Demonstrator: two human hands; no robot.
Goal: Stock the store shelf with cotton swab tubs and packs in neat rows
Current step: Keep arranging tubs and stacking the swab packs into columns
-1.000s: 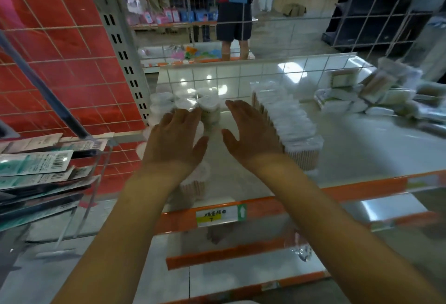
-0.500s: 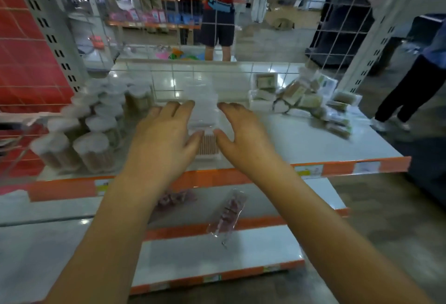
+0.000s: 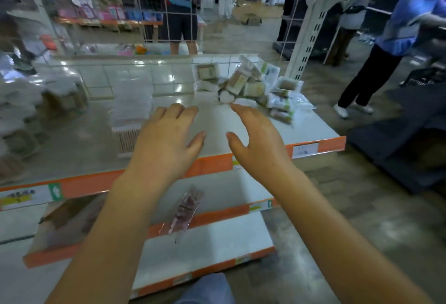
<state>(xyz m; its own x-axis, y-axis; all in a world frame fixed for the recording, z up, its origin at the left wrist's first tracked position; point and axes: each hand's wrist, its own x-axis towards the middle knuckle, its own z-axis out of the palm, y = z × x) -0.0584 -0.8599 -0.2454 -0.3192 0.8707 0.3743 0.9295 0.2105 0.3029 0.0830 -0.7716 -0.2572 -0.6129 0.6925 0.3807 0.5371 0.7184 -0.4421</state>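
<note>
Store shelf carries a jumbled pile of cotton swab packs at rear right. Left hand and right hand hover spread and empty, near it. Step: reaching; next, likely grasp one pack for aligning beside the blurred rows.

floor: dull grey-brown concrete floor, seen glossy in patches | shelving: white metal shelf boards with orange front strips are stacked in tiers | back: white wire grid panel | upright: white slotted steel post | beyond: aisle racks of coloured goods, blurred | light: ceiling glare is reflected on the board.
</note>
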